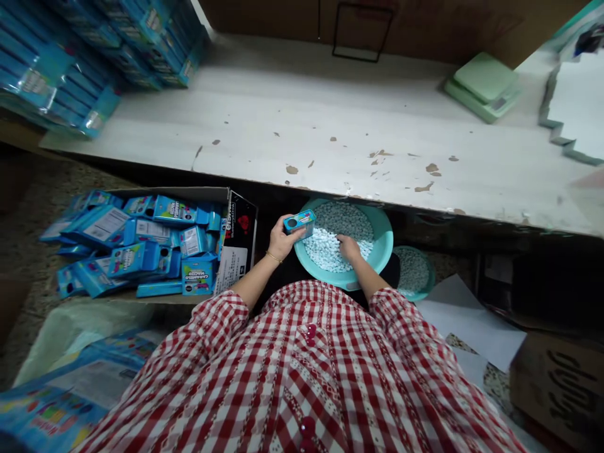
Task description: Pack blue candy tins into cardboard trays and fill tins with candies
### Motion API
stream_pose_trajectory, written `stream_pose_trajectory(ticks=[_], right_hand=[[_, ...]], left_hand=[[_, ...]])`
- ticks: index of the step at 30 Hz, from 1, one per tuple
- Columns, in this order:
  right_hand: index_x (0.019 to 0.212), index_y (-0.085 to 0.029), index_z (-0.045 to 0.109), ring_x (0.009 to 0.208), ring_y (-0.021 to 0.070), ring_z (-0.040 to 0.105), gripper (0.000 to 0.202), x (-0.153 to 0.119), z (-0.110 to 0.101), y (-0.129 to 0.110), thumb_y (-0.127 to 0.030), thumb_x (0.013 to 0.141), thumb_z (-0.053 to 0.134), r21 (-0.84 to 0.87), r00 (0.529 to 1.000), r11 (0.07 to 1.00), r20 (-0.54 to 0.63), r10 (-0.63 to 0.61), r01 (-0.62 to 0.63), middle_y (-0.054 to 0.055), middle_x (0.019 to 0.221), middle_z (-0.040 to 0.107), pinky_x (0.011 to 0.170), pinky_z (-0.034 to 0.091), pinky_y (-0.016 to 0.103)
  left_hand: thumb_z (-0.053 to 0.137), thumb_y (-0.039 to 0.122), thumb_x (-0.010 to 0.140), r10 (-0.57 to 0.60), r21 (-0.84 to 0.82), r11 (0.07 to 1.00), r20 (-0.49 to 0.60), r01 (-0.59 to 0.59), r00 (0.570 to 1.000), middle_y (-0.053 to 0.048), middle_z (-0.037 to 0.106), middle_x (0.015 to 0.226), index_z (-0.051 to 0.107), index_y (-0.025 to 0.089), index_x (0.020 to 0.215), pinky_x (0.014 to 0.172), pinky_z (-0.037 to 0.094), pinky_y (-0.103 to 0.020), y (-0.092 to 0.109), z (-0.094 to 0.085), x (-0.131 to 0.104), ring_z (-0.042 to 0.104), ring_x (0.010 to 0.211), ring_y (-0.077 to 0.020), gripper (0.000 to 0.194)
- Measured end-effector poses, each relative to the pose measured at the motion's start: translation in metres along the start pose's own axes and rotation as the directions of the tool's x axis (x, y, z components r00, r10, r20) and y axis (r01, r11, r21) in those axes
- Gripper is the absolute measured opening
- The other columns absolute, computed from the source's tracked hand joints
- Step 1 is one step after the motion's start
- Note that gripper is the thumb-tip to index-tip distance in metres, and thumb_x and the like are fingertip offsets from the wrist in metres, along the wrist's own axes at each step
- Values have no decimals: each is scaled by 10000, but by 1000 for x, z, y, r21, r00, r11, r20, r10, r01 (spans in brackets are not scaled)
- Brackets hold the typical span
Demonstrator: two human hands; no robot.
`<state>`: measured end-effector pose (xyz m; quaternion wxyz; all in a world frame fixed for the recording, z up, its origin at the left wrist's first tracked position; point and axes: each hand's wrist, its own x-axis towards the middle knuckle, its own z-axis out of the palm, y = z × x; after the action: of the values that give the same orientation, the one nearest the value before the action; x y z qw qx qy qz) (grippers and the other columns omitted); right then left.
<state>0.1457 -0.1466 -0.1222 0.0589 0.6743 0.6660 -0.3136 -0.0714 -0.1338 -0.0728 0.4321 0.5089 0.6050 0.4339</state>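
Observation:
A small blue candy box [300, 220] is gripped in my left hand [282, 241], held over the left rim of a turquoise basin [383, 236]. The basin holds a heap of small pale-blue candies [325, 248]. My right hand [348, 248] reaches down into the candies, its fingertips sunk among them. Those fingers look curled, but whatever they hold is hidden. To the left, a cardboard carton [189, 189] is piled with many similar blue candy boxes [127, 258].
A white worktop [264, 113] with chipped paint runs above the basin, carrying stacked blue packs [56, 75] and a green scale [485, 85]. A second turquoise bowl [427, 286], paper sheets [472, 321] and a brown box [557, 384] sit at the right.

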Motion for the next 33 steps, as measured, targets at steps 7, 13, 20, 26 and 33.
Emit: stream_pose_trajectory(ticks=[7, 13, 20, 26, 33], right_hand=[[1017, -162, 684, 796, 142, 607, 435, -36, -48, 37, -60, 753, 353, 191, 994, 979, -94, -58, 75, 35, 829, 689, 694, 421, 193], [949, -180, 700, 738, 143, 597, 390, -72, -115, 18, -98, 739, 382, 132, 979, 975, -127, -160, 177, 26, 745, 677, 656, 401, 200], [1013, -204, 687, 930, 243, 634, 345, -86, -149, -51, -134, 801, 423, -418, 999, 907, 20, -51, 55, 136, 998, 679, 752, 448, 293], [1023, -121, 670, 949, 240, 638, 329, -97, -161, -83, -134, 850, 390, -515, 995, 852, 40, -87, 95, 188, 989, 668, 799, 462, 301], [1135, -141, 597, 908, 250, 649, 393, -73, -120, 9, -76, 854, 329, -437, 994, 894, 9, 113, -98, 186, 1010, 655, 756, 476, 346]], left_hand=[[750, 358, 609, 84, 31, 996, 29, -85, 996, -20, 636, 892, 571, 187, 982, 823, 460, -313, -3, 4, 1, 596, 831, -182, 448], [719, 248, 657, 206, 158, 960, 170, -233, 964, -37, 648, 989, 587, 184, 1000, 854, 465, -313, -15, 33, 2, 607, 915, -189, 373], [694, 188, 687, 317, 288, 867, 310, -406, 896, -75, 647, 1048, 598, 175, 1023, 900, 457, -357, -14, 55, -3, 590, 1000, -225, 349], [708, 194, 675, 333, 280, 863, 310, -421, 890, -70, 653, 1021, 601, 178, 1009, 889, 459, -371, -18, 58, -3, 598, 975, -230, 351], [723, 251, 678, 307, 143, 934, 142, -327, 941, -44, 661, 985, 590, 177, 1009, 823, 488, -303, -20, 30, 0, 624, 897, -179, 364]])
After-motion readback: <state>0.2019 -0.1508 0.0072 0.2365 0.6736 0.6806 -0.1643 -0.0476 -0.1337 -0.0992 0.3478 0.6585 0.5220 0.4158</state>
